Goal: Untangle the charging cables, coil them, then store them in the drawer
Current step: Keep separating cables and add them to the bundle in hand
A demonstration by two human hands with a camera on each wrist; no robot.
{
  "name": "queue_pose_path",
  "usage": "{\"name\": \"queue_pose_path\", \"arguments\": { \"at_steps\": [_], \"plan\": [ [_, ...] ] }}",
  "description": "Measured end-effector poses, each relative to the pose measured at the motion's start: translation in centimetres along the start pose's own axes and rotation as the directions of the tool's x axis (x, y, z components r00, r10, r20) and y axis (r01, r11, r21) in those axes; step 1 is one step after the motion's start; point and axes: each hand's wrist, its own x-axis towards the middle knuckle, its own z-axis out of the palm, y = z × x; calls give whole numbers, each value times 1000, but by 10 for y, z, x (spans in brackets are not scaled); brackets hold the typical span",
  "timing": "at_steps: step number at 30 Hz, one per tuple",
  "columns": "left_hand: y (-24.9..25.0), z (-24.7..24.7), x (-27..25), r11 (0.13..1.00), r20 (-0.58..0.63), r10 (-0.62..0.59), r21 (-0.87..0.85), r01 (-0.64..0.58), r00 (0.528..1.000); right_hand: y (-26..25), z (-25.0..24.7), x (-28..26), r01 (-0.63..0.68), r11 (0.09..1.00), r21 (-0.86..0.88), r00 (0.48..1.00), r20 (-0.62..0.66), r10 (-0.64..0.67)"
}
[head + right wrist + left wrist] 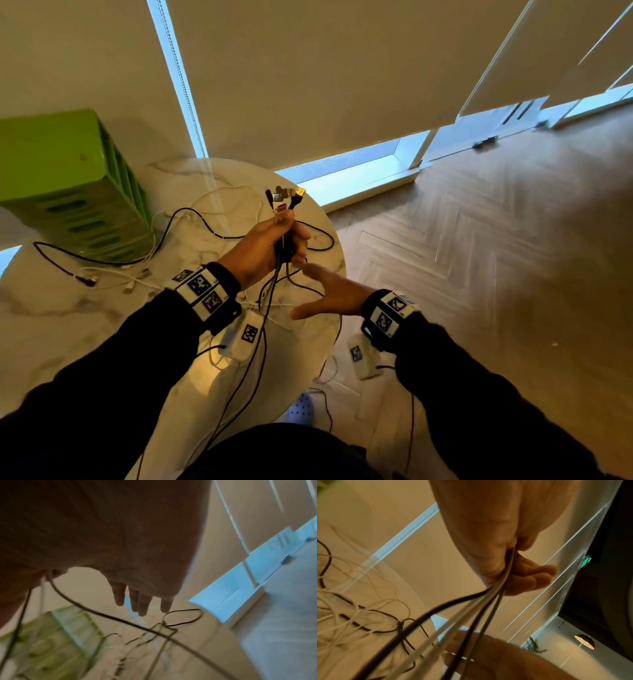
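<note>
My left hand (274, 246) grips a bundle of charging cables (279, 253) above the round marble table (51, 308); their plugs (284, 197) stick up past my thumb. The left wrist view shows dark and pale cables (488, 601) running out of my fist (518, 577). Black and white cables (191, 219) lie tangled on the table and trail down over its edge. My right hand (329, 291) hovers just below and right of the bundle, fingers straight and spread (142, 601), holding nothing. The green drawer unit (68, 185) stands at the table's back left.
Small white tagged boxes (245, 334) hang from my wrists on leads. The table's right edge (339, 246) drops to a herringbone wood floor (479, 257). Window blinds (308, 85) stand behind the table. A pale shoe (301, 407) shows below.
</note>
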Motion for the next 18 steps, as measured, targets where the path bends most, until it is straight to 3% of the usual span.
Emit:
{"name": "queue_pose_path", "arguments": {
  "at_steps": [2,5,9,11,15,18],
  "plan": [
    [5,-3,-8,996,52,10,90,-14,999,-31,13,14,67,991,118,981,176,-87],
    [12,-18,-26,984,125,1,177,-24,992,-51,33,36,129,969,209,901,382,-203],
    [21,-51,-58,995,145,-85,64,77,986,-45,54,48,-24,950,312,831,534,-154],
    [22,-70,-75,996,146,-91,15,90,985,-41,58,55,-105,954,280,794,602,-89],
    [22,-99,-107,998,78,-46,-49,50,996,-54,42,78,-98,991,-96,812,567,135],
    [31,-124,-131,974,-103,106,-189,-124,989,-62,32,96,-16,863,-505,880,402,251]
  ]
}}
